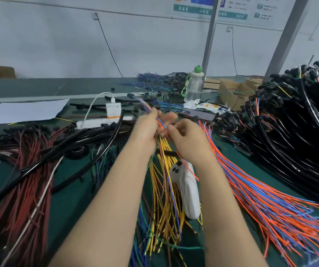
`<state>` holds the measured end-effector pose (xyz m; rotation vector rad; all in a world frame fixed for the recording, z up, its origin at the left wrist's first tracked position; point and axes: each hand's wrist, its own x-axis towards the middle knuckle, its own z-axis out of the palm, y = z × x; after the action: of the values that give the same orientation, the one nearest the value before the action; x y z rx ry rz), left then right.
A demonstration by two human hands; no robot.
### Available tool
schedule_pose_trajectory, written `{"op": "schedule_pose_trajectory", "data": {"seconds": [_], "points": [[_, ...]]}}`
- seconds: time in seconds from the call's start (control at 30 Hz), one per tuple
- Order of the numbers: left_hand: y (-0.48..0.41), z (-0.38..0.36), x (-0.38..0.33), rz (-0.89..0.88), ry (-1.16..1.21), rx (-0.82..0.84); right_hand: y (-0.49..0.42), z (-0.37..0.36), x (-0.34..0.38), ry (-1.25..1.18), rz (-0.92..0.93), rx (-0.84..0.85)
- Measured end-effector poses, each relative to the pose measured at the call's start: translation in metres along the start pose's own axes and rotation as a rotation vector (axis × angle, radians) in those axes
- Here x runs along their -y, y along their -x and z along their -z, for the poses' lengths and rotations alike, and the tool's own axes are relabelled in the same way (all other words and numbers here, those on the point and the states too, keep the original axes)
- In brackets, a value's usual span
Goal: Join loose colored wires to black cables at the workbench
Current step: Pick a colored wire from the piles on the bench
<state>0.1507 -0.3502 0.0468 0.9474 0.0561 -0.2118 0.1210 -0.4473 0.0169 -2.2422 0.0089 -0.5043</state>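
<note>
My left hand (pixel 148 130) grips a small bunch of thin colored wires (pixel 148 108), orange, blue and yellow, whose ends fan up and away past my fingers. My right hand (pixel 185 139) sits just right of it, fingertips pinching at the same bunch near an orange and blue wire (pixel 161 123). Below my hands a loose pile of yellow and brown wires (pixel 164 199) lies on the green bench. A fan of orange and blue wires (pixel 266 201) spreads to the right. Black cables (pixel 297 128) are heaped at far right.
Dark red wires and black cables (pixel 29 170) cover the left of the bench. A white plastic-wrapped object (pixel 188 189) lies between my forearms. Behind my hands are a white charger box (pixel 113 110), paper sheets (pixel 24 110), a phone (pixel 197 114), a clear bottle (pixel 194 83) and cardboard boxes (pixel 233 89).
</note>
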Motion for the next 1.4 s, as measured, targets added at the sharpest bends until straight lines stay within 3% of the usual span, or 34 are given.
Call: {"op": "schedule_pose_trajectory", "data": {"seconds": [0.07,0.17,0.23,0.3,0.4,0.47,0.53,0.6,0.77,0.83,0.97,1.07,1.2,1.3,1.4], "points": [[0.006,0.003,-0.028,-0.106,0.114,-0.019,0.002,0.005,-0.002,-0.063,-0.061,0.043],[0.027,0.013,-0.086,-0.180,0.340,0.140,-0.001,0.013,-0.005,-0.028,-0.164,-0.032],[0.043,0.020,-0.116,-0.237,0.285,0.237,0.000,0.017,0.010,-0.328,-0.238,-0.022],[0.053,0.023,-0.126,-0.294,0.105,0.242,0.004,0.013,0.037,-0.716,-0.249,0.302],[0.054,0.026,-0.113,-0.355,-0.293,0.109,0.024,-0.014,0.083,-0.891,-0.136,0.814],[0.052,0.036,-0.104,-0.423,-0.722,0.007,0.041,-0.036,0.103,-0.977,-0.072,0.946],[0.053,0.052,-0.102,-0.377,-0.941,0.039,0.052,-0.053,0.110,-1.114,-0.125,0.999],[0.057,0.066,-0.102,-0.262,-0.944,0.129,0.054,-0.065,0.112,-1.242,-0.190,0.929],[0.071,0.078,-0.080,-0.141,-0.690,0.144,0.028,-0.073,0.118,-1.595,-0.233,0.429],[0.074,0.085,-0.068,-0.079,-0.634,0.201,0.013,-0.067,0.116,-1.615,-0.213,0.250],[0.079,0.107,-0.053,0.008,-0.766,0.370,-0.009,-0.053,0.098,-1.501,-0.165,-0.008],[0.074,0.114,-0.047,-0.003,-0.808,0.411,-0.014,-0.046,0.083,-1.586,-0.170,-0.035],[0.066,0.112,-0.039,0.018,-0.831,0.377,-0.007,-0.053,0.067,-1.810,-0.260,0.096],[0.059,0.113,-0.032,0.067,-0.910,0.322,0.003,-0.069,0.057,-1.732,-0.378,0.118],[0.056,0.115,-0.022,0.109,-0.944,0.289,0.007,-0.079,0.050,-1.637,-0.351,0.003]]}}
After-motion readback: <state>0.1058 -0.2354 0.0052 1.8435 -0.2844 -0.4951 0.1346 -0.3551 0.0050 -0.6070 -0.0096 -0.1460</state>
